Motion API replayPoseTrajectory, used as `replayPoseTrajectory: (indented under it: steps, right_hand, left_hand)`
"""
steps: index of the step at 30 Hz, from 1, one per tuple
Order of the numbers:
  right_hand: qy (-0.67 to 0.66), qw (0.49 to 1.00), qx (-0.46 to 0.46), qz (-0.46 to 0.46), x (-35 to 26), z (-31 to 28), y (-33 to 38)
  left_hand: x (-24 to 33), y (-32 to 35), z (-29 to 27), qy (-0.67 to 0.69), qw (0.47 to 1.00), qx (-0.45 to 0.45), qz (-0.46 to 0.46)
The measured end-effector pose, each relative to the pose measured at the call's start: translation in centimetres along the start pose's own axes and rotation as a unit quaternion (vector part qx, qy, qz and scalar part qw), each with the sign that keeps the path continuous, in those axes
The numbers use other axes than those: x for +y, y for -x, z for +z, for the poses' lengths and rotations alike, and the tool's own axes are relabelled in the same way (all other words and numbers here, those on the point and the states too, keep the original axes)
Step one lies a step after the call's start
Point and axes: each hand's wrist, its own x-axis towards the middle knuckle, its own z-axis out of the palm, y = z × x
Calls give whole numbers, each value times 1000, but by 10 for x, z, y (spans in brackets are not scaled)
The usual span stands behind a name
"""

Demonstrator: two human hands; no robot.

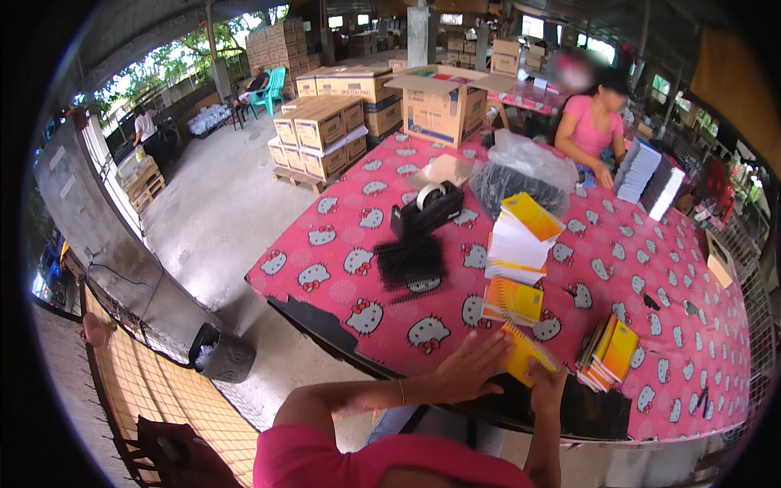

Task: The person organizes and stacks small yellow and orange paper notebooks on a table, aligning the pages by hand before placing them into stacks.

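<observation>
At the near edge of the table, a yellow spiral notebook (521, 358) is held between my hands. My right hand (547, 387) grips its near right corner. The fingers of my left hand (476, 358) are stretched out against its left side along the coil. Just beyond lies a yellow-and-orange spiral notebook (517, 301), and past that a fanned row of notebooks (517, 254) with white pages showing. To the right, several yellow notebooks (608, 354) lean together in a stack. Black spiral coils (409, 264) lie in a pile left of the row.
A black tape dispenser (429, 210), a clear plastic bag with dark contents (525, 175) and an open carton (439, 110) stand farther back. A person in pink (592, 126) handles notebook stacks (639, 172) across the table. A black bin (224, 354) sits on the floor at left.
</observation>
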Motion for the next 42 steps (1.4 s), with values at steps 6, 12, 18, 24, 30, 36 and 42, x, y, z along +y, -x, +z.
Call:
replayPoseTrajectory:
  steps: [6, 12, 18, 24, 30, 36, 42]
  right_hand:
    - [-32, 999, -6, 23, -8, 26, -3]
    - [19, 999, -33, -36, 3, 16, -5]
    - [91, 993, -72, -15, -16, 15, -8]
    - [29, 987, -157, -3, 36, 3, -20]
    - [73, 988, -133, 30, 29, 13, -15]
    - [101, 987, -121, -14, 26, 18, -15]
    - [135, 982, -132, 13, 29, 18, -19]
  left_hand:
    - [-8, -12, -4, -19, 997, 70, -22]
    - [0, -33, -17, -9, 997, 70, -40]
    - [6, 2, 2, 85, 996, 28, -30]
    - [-22, -17, 18, 96, 994, 46, 32]
    - [16, 31, 26, 64, 998, -22, 15]
    - [14, 12, 18, 69, 997, -25, 8]
    - [11, -24, 11, 0, 1000, -3, -14]
